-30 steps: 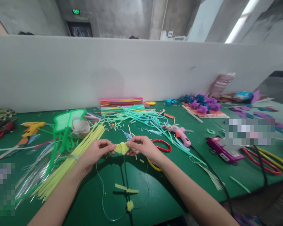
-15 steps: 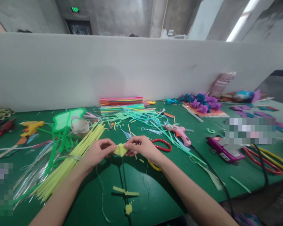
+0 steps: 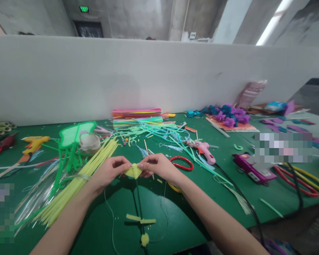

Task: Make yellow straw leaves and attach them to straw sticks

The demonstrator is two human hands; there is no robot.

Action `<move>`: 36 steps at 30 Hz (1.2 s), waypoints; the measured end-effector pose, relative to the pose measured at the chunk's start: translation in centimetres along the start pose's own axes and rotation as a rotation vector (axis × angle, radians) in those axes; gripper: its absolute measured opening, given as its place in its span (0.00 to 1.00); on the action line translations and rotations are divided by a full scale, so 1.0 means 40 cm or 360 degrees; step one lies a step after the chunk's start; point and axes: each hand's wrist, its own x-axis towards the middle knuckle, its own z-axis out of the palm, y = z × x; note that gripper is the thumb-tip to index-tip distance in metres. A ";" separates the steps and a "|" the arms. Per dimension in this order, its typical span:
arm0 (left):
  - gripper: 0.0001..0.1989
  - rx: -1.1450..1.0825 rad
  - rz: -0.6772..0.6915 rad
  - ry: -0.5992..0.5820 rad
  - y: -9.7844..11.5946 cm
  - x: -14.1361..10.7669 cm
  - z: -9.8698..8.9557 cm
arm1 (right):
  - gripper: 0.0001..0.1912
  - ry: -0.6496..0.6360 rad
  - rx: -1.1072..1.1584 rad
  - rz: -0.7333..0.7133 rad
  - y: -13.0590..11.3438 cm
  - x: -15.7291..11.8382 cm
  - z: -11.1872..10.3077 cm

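Between my two hands is a small yellow-green fuzzy piece (image 3: 134, 171), folded to a downward point. My left hand (image 3: 112, 170) pinches its left side between thumb and fingertips. On the other side, the thumb and index finger of my right hand (image 3: 158, 166) grip its right edge. A thin dark stick (image 3: 138, 198) runs down from the piece toward me. Lower on this stick sit a yellow-green crosspiece (image 3: 140, 220) and a round fuzzy ball (image 3: 145, 239). A fine clear thread (image 3: 110, 205) hangs in a loop below my left hand.
A yellow-green bundle of fuzzy stems (image 3: 77, 180) lies left, by a yellow glue gun (image 3: 34, 143). Red-handled scissors (image 3: 181, 163) and a pink glue gun (image 3: 205, 152) lie right, with a purple tool (image 3: 253, 170) beyond. Coloured strips (image 3: 136, 115) lie against the white partition (image 3: 159, 78).
The folded yellow-green piece has shifted slightly left and tilted, showing more of its left side. Both hands keep their pinch. The thread loop has swung a little left.
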 end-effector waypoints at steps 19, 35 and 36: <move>0.20 0.1079 0.0214 0.0651 -0.040 0.013 -0.035 | 0.10 0.0350 -0.0317 -0.0191 0.034 0.023 -0.011; 0.14 0.2573 0.0094 0.0899 -0.091 0.025 -0.102 | 0.08 0.0679 -0.1243 -0.0564 0.048 0.011 -0.010; 0.14 0.2575 0.0096 0.0910 -0.093 0.025 -0.101 | 0.08 0.0671 -0.1249 -0.0566 0.048 0.011 -0.009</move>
